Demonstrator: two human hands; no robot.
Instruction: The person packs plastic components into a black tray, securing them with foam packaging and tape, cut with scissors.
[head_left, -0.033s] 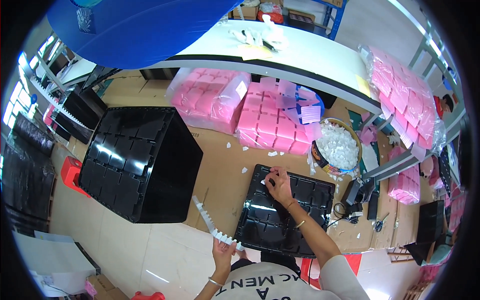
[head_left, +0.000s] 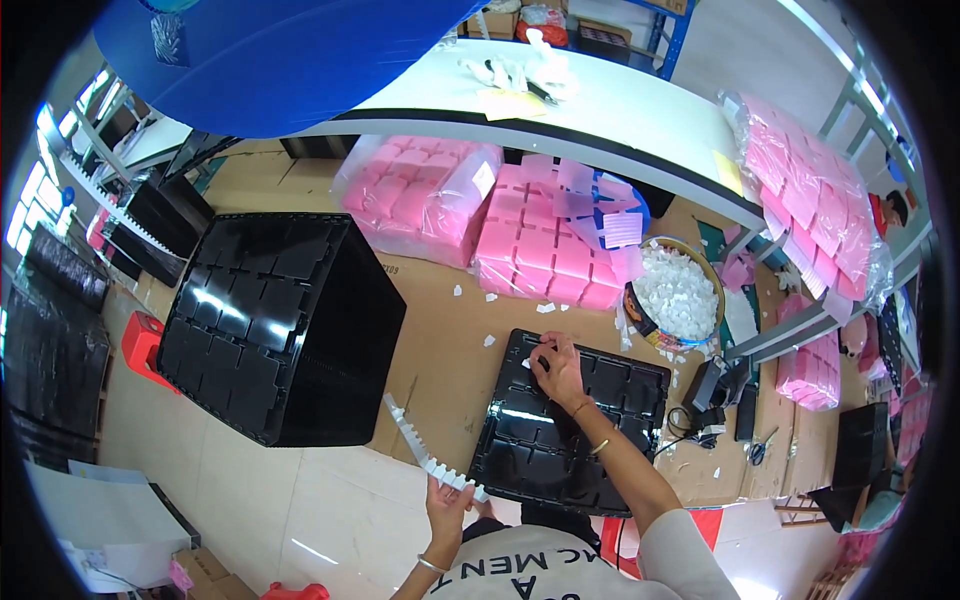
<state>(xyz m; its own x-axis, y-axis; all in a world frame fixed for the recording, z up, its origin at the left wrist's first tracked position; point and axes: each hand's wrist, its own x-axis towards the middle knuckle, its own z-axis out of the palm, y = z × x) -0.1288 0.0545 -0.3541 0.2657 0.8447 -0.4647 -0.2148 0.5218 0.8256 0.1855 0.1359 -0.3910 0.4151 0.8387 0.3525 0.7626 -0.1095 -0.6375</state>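
From where I stood, the left hand [head_left: 447,510] pinched a white notched strip [head_left: 410,435] near its lower end. The black tray [head_left: 525,435] lay flat on the cardboard-covered worktop [head_left: 430,340], right of the strip. The right hand [head_left: 558,365] was at its upper left corner, fingers bent, beside a small white piece [head_left: 526,364]; I couldn't tell whether they gripped anything. I judged this tray barely begun: I made out no other white piece on its uncovered parts, and the strip had many tabs left. A stack of black trays [head_left: 350,360] stood leftward.
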